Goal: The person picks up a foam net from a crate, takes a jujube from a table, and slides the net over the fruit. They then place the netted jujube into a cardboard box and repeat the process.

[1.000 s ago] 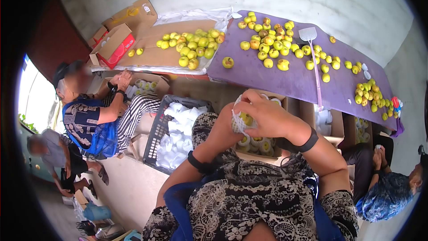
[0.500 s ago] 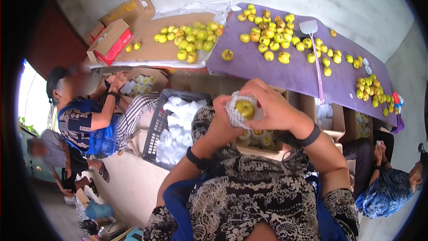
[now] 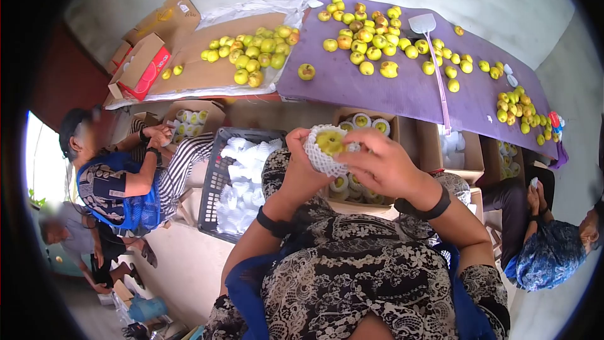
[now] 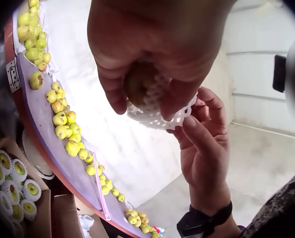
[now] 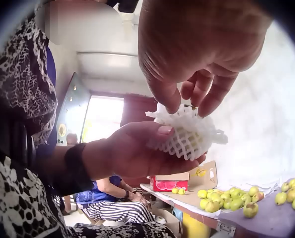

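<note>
A yellow-green apple (image 3: pixel 329 141) sits inside a white foam net sleeve (image 3: pixel 322 162), held up in front of the body. The left hand (image 3: pixel 298 170) grips the sleeved apple from the side, its thumb against the mesh in the right wrist view. At the sleeve's edge, the right hand (image 3: pixel 389 167) pinches the foam between thumb and fingers. The left wrist view shows the right thumb (image 4: pixel 199 131) right at the mesh rim. Below the hands stands a cardboard box (image 3: pixel 393 123) of sleeved apples.
Loose apples (image 3: pixel 377 41) lie on a purple-covered table (image 3: pixel 453 104), with a pink-handled fly swatter (image 3: pixel 440 82) among them. A dark crate (image 3: pixel 211 179) of foam sleeves stands at left. People sit on both sides; a red carton (image 3: pixel 151 75) stands at the back left.
Earlier both hands were around the sleeve. The right hand has moved back to its edge, while the left keeps hold and the apple's top faces up. The head view has shifted slightly.
</note>
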`<state>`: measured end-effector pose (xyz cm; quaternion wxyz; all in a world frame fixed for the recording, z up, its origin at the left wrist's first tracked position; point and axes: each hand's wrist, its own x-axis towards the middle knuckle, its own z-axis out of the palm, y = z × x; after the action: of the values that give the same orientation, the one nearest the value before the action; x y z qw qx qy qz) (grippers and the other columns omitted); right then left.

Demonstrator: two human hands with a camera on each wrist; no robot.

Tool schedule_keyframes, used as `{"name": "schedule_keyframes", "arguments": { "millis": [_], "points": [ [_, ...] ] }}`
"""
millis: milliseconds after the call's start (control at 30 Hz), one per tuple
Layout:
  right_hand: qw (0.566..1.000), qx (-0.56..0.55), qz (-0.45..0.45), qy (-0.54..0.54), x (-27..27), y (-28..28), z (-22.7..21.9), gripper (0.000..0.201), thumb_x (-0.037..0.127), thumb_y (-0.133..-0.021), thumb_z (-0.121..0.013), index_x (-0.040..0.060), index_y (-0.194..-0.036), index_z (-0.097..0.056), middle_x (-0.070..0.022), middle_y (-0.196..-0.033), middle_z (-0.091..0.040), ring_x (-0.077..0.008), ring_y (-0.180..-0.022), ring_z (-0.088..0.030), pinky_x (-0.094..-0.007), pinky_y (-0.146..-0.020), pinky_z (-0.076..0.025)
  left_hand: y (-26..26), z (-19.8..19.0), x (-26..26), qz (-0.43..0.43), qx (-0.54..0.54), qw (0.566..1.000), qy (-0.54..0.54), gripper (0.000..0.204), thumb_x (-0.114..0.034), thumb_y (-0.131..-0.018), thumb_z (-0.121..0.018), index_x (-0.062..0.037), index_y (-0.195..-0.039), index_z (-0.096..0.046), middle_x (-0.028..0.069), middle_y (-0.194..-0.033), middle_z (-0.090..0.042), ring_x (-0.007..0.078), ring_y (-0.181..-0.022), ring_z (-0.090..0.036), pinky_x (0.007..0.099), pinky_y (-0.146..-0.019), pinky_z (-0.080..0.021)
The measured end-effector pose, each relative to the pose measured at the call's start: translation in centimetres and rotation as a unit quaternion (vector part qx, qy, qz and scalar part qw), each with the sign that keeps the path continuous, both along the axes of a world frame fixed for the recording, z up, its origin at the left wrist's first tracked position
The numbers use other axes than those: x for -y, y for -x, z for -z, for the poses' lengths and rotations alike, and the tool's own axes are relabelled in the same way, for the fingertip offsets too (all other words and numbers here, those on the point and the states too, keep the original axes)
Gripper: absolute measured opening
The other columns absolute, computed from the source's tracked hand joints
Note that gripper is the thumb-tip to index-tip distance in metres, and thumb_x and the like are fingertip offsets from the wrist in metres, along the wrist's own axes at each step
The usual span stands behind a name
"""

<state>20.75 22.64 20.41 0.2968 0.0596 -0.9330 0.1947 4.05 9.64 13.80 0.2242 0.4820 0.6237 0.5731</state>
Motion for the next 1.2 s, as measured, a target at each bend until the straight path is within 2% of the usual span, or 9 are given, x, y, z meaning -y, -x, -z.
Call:
{"name": "schedule_keyframes", "arguments": {
  "millis": [167,267,533,600,667,700,867,1000,1200],
  "points": [
    [0.994,0.019,0.023,0.105,-0.8,0.7,-2.0,0.057,0.012,-0.071,-0.073,0.0153,-0.125,-0.056,-0.0136,-0.117,-0.051,-0.0341,-0.108,-0.054,-0.0419,-0.092,-0.046,-0.8,-0.5,-0.2,0.041,-0.096,0.994,-0.029,0.094,-0.012,-0.063,-0.087,-0.0065,-0.126,-0.018,0.0164,-0.120,-0.042,0.0245,-0.113,-0.050,0.0374,-0.094,-0.045],
    [0.977,0.180,-0.034,0.110,-1.6,1.0,-2.3,0.072,0.011,-0.068,-0.074,0.0132,-0.135,-0.050,-0.0156,-0.124,-0.048,-0.0340,-0.115,-0.051,-0.0390,-0.096,-0.045,-0.8,-1.1,-0.6,0.041,-0.103,0.994,-0.012,0.090,-0.012,-0.065,-0.086,-0.0061,-0.124,-0.019,0.0162,-0.119,-0.043,0.0243,-0.111,-0.051,0.0371,-0.093,-0.045],
    [0.982,0.149,-0.037,0.109,-2.4,1.8,-1.0,0.070,0.010,-0.069,-0.073,0.0175,-0.134,-0.050,-0.0147,-0.125,-0.048,-0.0331,-0.116,-0.051,-0.0378,-0.096,-0.045,-0.2,-2.6,-1.6,0.049,-0.113,0.990,0.063,0.086,-0.010,-0.064,-0.086,-0.0059,-0.124,-0.025,0.0159,-0.123,-0.046,0.0238,-0.114,-0.053,0.0366,-0.094,-0.046],
    [0.975,0.164,-0.065,0.134,-3.7,2.6,1.1,0.066,0.009,-0.069,-0.075,0.0167,-0.129,-0.052,-0.0119,-0.126,-0.048,-0.0294,-0.116,-0.051,-0.0362,-0.091,-0.048,-0.1,-2.1,-2.0,0.056,-0.120,0.986,0.106,0.090,-0.006,-0.063,-0.085,-0.0061,-0.128,-0.023,0.0155,-0.128,-0.045,0.0251,-0.118,-0.052,0.0375,-0.097,-0.046],
    [0.964,0.158,-0.061,0.206,-5.4,2.4,2.9,0.064,0.008,-0.069,-0.075,0.0158,-0.127,-0.051,-0.0099,-0.126,-0.048,-0.0259,-0.116,-0.051,-0.0349,-0.089,-0.049,0.6,-0.4,-2.6,0.142,0.184,0.969,0.080,0.099,-0.001,-0.064,-0.082,-0.0095,-0.140,-0.019,0.0164,-0.133,-0.043,0.0261,-0.120,-0.051,0.0396,-0.099,-0.045],
    [0.948,0.150,-0.056,0.275,-6.4,2.1,4.0,0.062,0.007,-0.069,-0.075,0.0149,-0.125,-0.051,-0.0079,-0.126,-0.049,-0.0225,-0.116,-0.050,-0.0336,-0.086,-0.050,1.4,0.3,-2.7,0.143,0.186,0.969,0.081,0.099,-0.001,-0.064,-0.082,-0.0095,-0.140,-0.019,0.0164,-0.133,-0.043,0.0261,-0.120,-0.051,0.0396,-0.099,-0.045],
    [0.846,0.130,0.173,0.488,-14.3,-0.8,18.7,0.064,0.015,-0.069,-0.077,0.0096,-0.127,-0.050,-0.0156,-0.127,-0.052,-0.0287,-0.117,-0.051,-0.0381,-0.101,-0.040,9.1,7.5,-0.5,0.076,-0.153,0.973,0.158,0.083,-0.013,-0.072,-0.079,-0.0103,-0.141,-0.033,0.0194,-0.135,-0.045,0.0322,-0.121,-0.052,0.0419,-0.102,-0.042],
    [0.803,0.227,0.441,0.329,-15.1,-3.9,26.2,0.071,0.020,-0.063,-0.081,0.0100,-0.127,-0.051,-0.0227,-0.121,-0.053,-0.0378,-0.116,-0.050,-0.0434,-0.098,-0.043,11.9,10.5,1.0,0.064,-0.333,0.922,0.184,0.044,-0.018,-0.076,-0.071,-0.0080,-0.118,-0.061,0.0151,-0.119,-0.060,0.0331,-0.113,-0.055,0.0399,-0.098,-0.044],
    [0.839,0.311,0.389,0.220,-14.1,-2.9,34.5,0.068,0.018,-0.066,-0.080,0.0118,-0.127,-0.051,-0.0241,-0.118,-0.049,-0.0434,-0.111,-0.050,-0.0481,-0.093,-0.047,11.6,9.6,-1.1,0.060,-0.308,0.929,0.196,0.029,-0.015,-0.074,-0.068,-0.0073,-0.102,-0.068,0.0121,-0.113,-0.064,0.0320,-0.108,-0.058,0.0411,-0.094,-0.046]
  ]
}}
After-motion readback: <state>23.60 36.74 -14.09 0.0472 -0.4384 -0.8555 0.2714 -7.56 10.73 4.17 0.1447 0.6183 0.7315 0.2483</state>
